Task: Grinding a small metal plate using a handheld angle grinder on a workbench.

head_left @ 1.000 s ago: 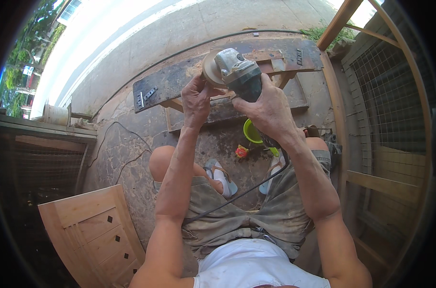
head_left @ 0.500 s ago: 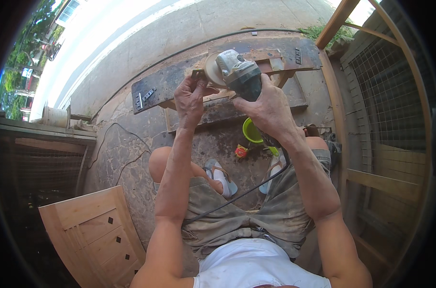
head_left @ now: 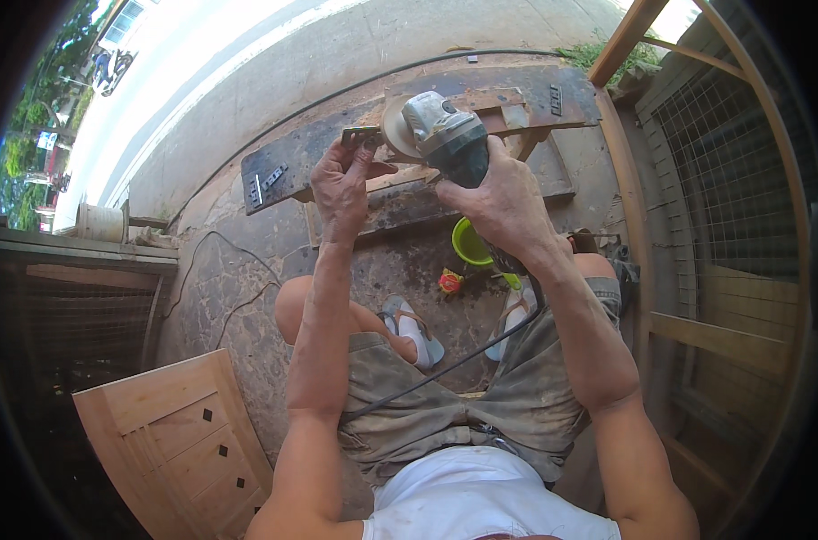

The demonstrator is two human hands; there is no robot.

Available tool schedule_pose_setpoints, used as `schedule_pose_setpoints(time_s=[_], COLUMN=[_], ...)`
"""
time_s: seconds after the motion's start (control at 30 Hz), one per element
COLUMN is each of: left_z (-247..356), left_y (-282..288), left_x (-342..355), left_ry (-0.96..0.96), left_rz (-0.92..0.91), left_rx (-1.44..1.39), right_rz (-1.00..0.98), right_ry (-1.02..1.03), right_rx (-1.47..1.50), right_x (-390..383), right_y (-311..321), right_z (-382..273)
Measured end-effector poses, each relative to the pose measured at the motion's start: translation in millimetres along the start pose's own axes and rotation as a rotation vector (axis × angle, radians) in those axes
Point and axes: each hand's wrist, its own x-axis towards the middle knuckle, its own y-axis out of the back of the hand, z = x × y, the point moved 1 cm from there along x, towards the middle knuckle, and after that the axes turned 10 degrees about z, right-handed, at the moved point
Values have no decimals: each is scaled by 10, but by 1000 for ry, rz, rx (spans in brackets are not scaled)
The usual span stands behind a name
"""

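Observation:
My right hand (head_left: 494, 184) is wrapped round the dark body of an angle grinder (head_left: 445, 135), whose head is grey and whose pale round disc (head_left: 397, 126) faces left. Between the fingers of my left hand (head_left: 341, 191) is a small dark flat piece with holes (head_left: 361, 136), close to the disc's left edge. Whether the piece touches the disc I cannot tell. Both are above a low, worn wooden bench (head_left: 314, 162). The grinder's black cord (head_left: 445, 371) runs down across my lap.
Small dark slotted pieces (head_left: 267, 184) lie on the bench's left end, and another slotted piece (head_left: 556, 99) on its right. Below are a green bowl (head_left: 470, 243) and a red-yellow packet (head_left: 449, 282). A wooden panel (head_left: 184, 441) leans at left; a wire-mesh frame (head_left: 715, 162) stands right.
My left hand has shifted slightly left with the dark piece, widening the space beside the disc. My right hand and the grinder have barely moved.

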Motion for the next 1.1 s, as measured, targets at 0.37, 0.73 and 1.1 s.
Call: schedule_pose_setpoints(time_s=[0.37,0.73,1.1], left_z=[51,130,115], left_y=[26,26,10], left_x=[26,24,9], left_ry=[5,-3,7], left_rz=[14,50,42], left_rx=[-3,35,20], right_rz=[-13,48,45], right_ry=[-16,-5,17], right_rx=[-19,13,-2], right_x=[20,31,23], right_y=[58,52,25], right_z=[28,60,41])
